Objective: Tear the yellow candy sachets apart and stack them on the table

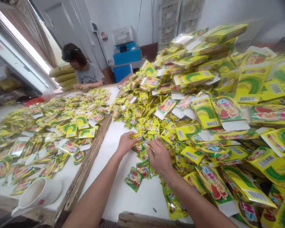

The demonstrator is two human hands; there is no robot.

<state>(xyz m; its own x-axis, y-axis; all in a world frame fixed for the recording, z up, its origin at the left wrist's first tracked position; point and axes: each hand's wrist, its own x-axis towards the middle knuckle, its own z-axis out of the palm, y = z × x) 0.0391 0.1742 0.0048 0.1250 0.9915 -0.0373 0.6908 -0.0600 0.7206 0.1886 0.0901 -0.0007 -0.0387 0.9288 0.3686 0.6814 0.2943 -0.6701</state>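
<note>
My left hand [126, 144] is closed, thumb and fingers pinching a small yellow packet [135, 136] at the edge of the pile. Close beside it, the fingers of my right hand [160, 156] are pressed together around something whitish, too small and covered to name. Small yellow-and-green sachets [153, 127] lie heaped just beyond both hands. Below them, a green sachet [134, 179] with a watermelon picture rests on the white tabletop [114, 196]. A strip of joined green sachets [172, 202] lies partly under my right forearm.
Flat yellow cartons [205, 112] rise in a tall heap on the right. A wooden divider [92, 152] separates another spread of packets [71, 147] on the left, where a white mug [39, 193] stands. Across the table sits a person [87, 74]; blue boxes [128, 57] stand behind.
</note>
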